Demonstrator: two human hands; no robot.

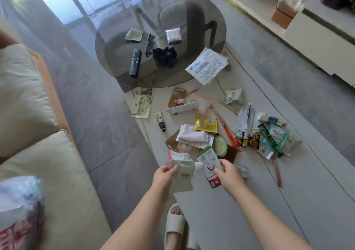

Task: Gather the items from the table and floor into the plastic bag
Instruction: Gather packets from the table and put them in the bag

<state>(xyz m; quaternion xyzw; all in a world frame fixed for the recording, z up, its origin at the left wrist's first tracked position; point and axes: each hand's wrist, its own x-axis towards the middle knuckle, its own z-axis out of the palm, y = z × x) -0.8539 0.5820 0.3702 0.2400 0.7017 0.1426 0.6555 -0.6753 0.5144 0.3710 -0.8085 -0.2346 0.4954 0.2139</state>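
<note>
Both hands pinch flat packets: left (165,173) a crinkled cream pouch (181,178), right (229,173) a glossy printed sachet (210,165).

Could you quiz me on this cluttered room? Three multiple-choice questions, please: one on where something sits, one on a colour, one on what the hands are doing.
1. Where does the remote lie?
A. on the round glass table
B. on the sofa
C. on the floor by the slipper

2. What colour is the sachet above the white folded papers?
A. blue
B. yellow
C. pink

3. What is the right hand doing?
A. resting open on the table
B. pointing at the glasses
C. holding a packet

Answers:
1. A: the remote rests on the glass table, near the glasses.
2. B: the sachet is yellow with a blue label.
3. C: the right hand grips a white, green-topped packet, while the left hand holds a pale pouch.
</note>
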